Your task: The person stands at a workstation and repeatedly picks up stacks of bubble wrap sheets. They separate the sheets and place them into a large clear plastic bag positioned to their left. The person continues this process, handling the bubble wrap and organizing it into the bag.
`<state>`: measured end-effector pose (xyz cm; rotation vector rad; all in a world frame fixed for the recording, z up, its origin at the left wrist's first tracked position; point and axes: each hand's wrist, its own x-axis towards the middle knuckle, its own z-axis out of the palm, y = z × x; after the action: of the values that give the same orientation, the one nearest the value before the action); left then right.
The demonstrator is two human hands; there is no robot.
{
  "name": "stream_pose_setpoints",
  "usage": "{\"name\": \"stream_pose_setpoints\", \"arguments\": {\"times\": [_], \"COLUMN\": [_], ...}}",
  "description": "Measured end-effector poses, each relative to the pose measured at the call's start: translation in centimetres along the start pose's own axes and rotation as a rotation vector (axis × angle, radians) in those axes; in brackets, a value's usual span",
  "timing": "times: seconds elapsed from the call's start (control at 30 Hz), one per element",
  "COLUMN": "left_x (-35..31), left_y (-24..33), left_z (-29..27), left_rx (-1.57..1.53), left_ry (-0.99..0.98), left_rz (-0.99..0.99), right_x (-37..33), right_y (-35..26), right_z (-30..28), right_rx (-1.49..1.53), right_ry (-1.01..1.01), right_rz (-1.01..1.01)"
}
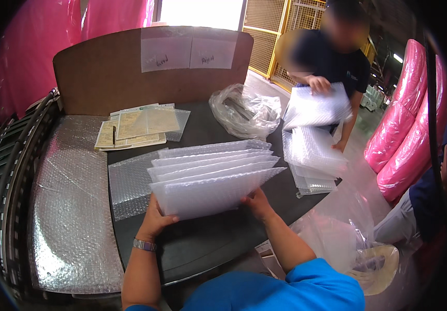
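Between my two hands stands a fanned stack of several bubble wrap pouches (210, 194), tilted over the dark table (197, 254). My left hand (157, 220) grips the stack's lower left corner, thumb on the near face. At the lower right edge my right hand (257, 203) is closed on the same stack, its fingers partly hidden behind it. A flat bubble wrap sheet (127, 194) lies on the table left of the stack. Across the table's right side, a co-worker (337, 57) holds a bubble wrap pouch (319, 106) over another pile of pouches (311, 155).
Papers with a pen (140, 127) lie at the back, beside a crumpled clear plastic bag (246, 111). A brown board (104, 78) rises behind. Bubble wrap (73, 207) covers the left surface beside a roller conveyor (5, 171). Pink-wrapped rolls (402, 114) stand at right.
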<state>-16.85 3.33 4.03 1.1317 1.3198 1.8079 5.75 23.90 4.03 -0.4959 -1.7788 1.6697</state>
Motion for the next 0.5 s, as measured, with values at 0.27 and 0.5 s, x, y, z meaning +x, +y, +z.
{"name": "stream_pose_setpoints", "arguments": {"times": [0.27, 0.5], "left_x": [0.2, -0.3], "left_y": [0.0, -0.1], "left_z": [0.9, 1.4], "left_rx": [0.129, -0.073], "left_ry": [0.082, 0.055], "left_rz": [-0.03, 0.039], "right_x": [-0.6, -0.8], "right_y": [-0.9, -2.5], "right_z": [1.2, 1.0], "right_rx": [0.117, 0.024], "right_ry": [0.054, -0.028], "right_rz": [0.07, 0.009]}}
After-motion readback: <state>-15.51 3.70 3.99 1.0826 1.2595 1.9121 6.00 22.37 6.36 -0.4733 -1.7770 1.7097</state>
